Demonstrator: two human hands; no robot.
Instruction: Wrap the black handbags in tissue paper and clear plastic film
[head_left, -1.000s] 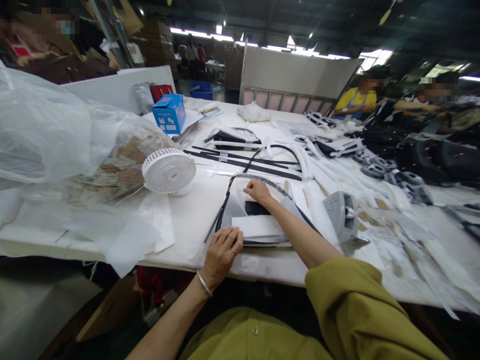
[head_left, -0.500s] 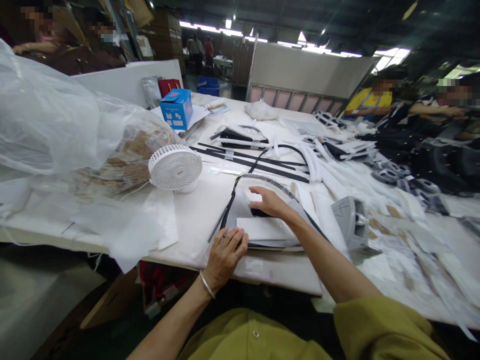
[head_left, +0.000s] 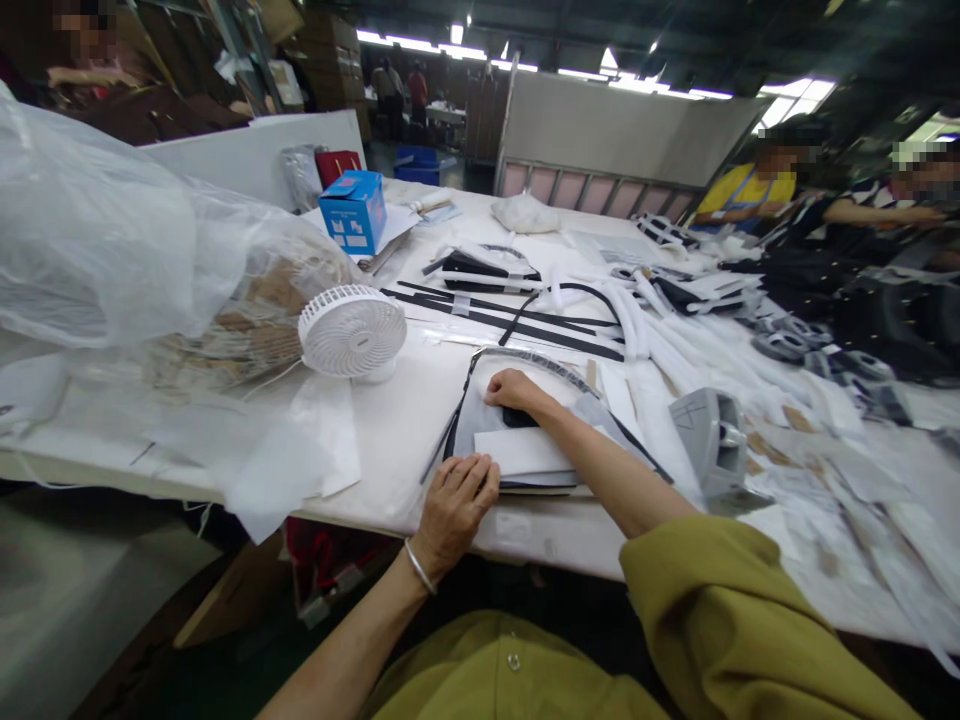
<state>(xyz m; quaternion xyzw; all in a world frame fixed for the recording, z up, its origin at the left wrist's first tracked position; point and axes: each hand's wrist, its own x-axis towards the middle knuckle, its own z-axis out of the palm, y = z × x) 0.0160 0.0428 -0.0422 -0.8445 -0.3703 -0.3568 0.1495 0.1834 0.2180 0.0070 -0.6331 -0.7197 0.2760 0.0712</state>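
A flat black bag (head_left: pixel 545 489) lies at the table's front edge, covered by pale grey wrapping sheet and a folded white sheet (head_left: pixel 525 452). Its strap (head_left: pixel 581 377), wrapped in clear film, arches over the far side. My left hand (head_left: pixel 461 495) presses the bag's near left corner, fingers bent over the edge and the white sheet's end. Above the wrapping, inside the strap's arch, my right hand (head_left: pixel 514 388) is closed, with fingers curled in. Whatever it pinches, if anything, is hidden. A small dark patch shows beneath that hand.
A white fan (head_left: pixel 352 332) stands left of the bag, near a large plastic bag (head_left: pixel 112 230). Behind lie black straps (head_left: pixel 517 320) and a blue box (head_left: pixel 352 213). At right are a grey tape dispenser (head_left: pixel 709 440) and white strips. Other people work at far right.
My right hand has moved slightly left and its fingers have gone from apart to curled closed. My left hand stays at the bag's corner.
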